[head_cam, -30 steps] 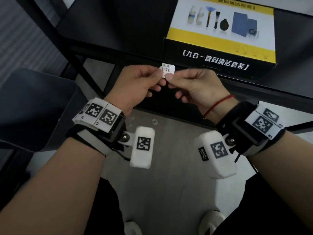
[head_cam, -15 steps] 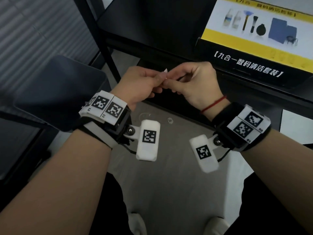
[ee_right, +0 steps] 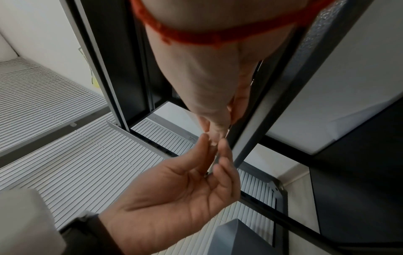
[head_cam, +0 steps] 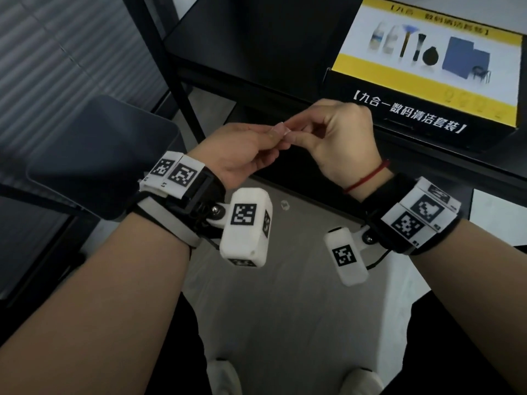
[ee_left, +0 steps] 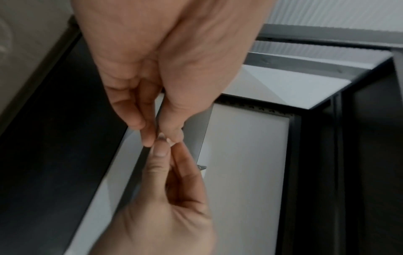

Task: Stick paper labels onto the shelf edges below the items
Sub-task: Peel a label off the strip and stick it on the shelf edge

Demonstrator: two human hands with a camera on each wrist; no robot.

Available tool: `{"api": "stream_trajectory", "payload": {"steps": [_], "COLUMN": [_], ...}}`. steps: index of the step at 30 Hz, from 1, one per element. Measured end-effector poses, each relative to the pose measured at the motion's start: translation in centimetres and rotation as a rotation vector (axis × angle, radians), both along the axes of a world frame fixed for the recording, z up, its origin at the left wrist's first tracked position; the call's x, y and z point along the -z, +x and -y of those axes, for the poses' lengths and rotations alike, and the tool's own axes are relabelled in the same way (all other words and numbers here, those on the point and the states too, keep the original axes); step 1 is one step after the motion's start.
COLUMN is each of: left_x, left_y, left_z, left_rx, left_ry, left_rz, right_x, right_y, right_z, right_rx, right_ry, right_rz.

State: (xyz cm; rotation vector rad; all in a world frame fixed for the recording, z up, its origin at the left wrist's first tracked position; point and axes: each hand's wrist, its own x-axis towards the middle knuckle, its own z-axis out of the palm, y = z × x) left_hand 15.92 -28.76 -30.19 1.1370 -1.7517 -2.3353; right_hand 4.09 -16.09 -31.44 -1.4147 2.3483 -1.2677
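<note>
My left hand (head_cam: 236, 151) and right hand (head_cam: 339, 141) meet fingertip to fingertip just in front of the shelf edge (head_cam: 285, 94), both pinching the small paper label (head_cam: 281, 129), which shows only as a pale sliver between my thumbs. Beyond it, on that shelf, sits the yellow-and-black box (head_cam: 427, 81).

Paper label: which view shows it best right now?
Head view. The paper label shows as a small pale sliver pinched between left hand and right hand. In both wrist views fingers mostly hide it; only a blurred edge shows at the fingertips.
</note>
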Motion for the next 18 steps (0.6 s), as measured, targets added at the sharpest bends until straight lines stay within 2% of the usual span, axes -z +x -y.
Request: {"api": "stream_trajectory", "payload": {"steps": [4,8,10,14,18], "left_x": [-0.2,-0.3,-0.5,-1.0,-0.6], "left_y": [-0.1,0.1,0.4,1.6,4.6], "left_z": [0.3,0.9,1.2,2.2,6.3], "left_rx": [-0.071,-0.185,-0.17,-0.149,-0.282], "left_ry": [0.135,0.073,-0.034,-0.395,-0.669], "left_rz": [-0.033,-0.061,-0.058,-0.025,0.126], "right_x": [-0.1,-0.5,-0.5,-0.4,0.3], "right_y": [-0.1,-0.3,-0.1,0.1,0.7], "right_z": [0.3,0.8,0.9,2.4,4.3], "right_rx": [0.015,-0.039,-0.077,-0.06,-0.056], "right_ry": [-0.029,-0.001,-0.015,-0.15,-0.182], "right_rz": [-0.001,0.121,0.229,0.608,0.679]}}
